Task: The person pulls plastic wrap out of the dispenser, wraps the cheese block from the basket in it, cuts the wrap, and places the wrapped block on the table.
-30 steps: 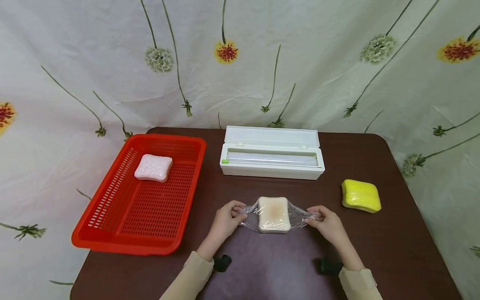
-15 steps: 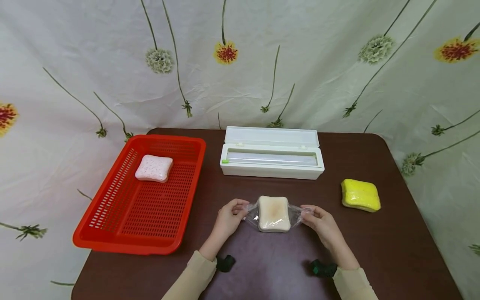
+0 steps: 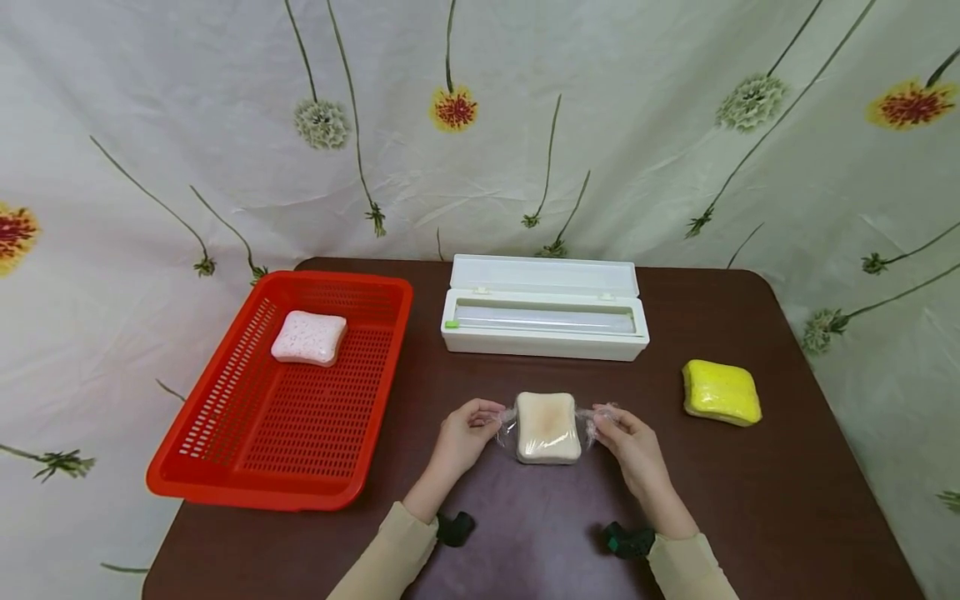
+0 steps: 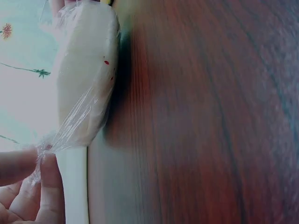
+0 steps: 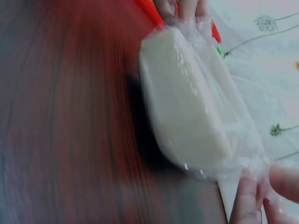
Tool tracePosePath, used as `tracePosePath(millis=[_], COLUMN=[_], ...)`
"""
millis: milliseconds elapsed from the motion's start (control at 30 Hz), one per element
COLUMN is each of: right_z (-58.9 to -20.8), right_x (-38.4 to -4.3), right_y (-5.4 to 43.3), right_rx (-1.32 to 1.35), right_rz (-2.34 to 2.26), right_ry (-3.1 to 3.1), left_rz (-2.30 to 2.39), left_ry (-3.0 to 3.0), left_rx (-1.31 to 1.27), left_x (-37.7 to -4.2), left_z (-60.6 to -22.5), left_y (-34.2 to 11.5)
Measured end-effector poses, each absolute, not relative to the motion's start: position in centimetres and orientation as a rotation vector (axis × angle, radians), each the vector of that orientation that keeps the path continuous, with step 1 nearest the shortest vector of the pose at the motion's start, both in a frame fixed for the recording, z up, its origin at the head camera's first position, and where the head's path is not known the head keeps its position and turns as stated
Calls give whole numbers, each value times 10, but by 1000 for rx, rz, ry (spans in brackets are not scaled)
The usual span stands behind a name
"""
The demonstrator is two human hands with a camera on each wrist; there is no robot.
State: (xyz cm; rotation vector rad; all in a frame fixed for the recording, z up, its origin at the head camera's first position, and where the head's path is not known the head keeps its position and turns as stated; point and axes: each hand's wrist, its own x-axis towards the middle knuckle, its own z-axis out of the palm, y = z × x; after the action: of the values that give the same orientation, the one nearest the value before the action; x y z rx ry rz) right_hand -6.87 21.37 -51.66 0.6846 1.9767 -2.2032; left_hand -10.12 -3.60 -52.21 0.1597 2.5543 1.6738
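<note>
A cream block shaped like a slice of bread, browned in its middle, is wrapped in clear cling film. My left hand pinches the gathered film at its left end between thumb and fingers. At the other end, my right hand pinches a twisted bunch of the same film. Both wrist views show the block hanging between the two hands, with a dark shadow on the table beside it. In the right wrist view the film is crumpled at the fingertips.
Behind the hands stands a white cling film dispenser with its lid raised. A red plastic basket at left holds a pink sponge-like block. A yellow wrapped block lies at right on the dark brown table.
Both hands have moved inward towards the cream block, the right hand further. The film ends between hands and block have become shorter and more bunched.
</note>
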Motion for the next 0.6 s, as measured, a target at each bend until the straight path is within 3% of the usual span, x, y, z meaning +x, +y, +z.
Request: tracePosePath(millis=[300, 600], right_z=[-516, -520], right_x=[-65, -54], right_y=[184, 167], right_rx=[697, 570], right_rz=[-2295, -2068], right_ry=[2017, 2407], left_rz=[1709, 1753], left_ry=[2558, 2488], left_rx=[152, 111], left_x=[-99, -98], left_z=[-523, -520], left_y=[-26, -19])
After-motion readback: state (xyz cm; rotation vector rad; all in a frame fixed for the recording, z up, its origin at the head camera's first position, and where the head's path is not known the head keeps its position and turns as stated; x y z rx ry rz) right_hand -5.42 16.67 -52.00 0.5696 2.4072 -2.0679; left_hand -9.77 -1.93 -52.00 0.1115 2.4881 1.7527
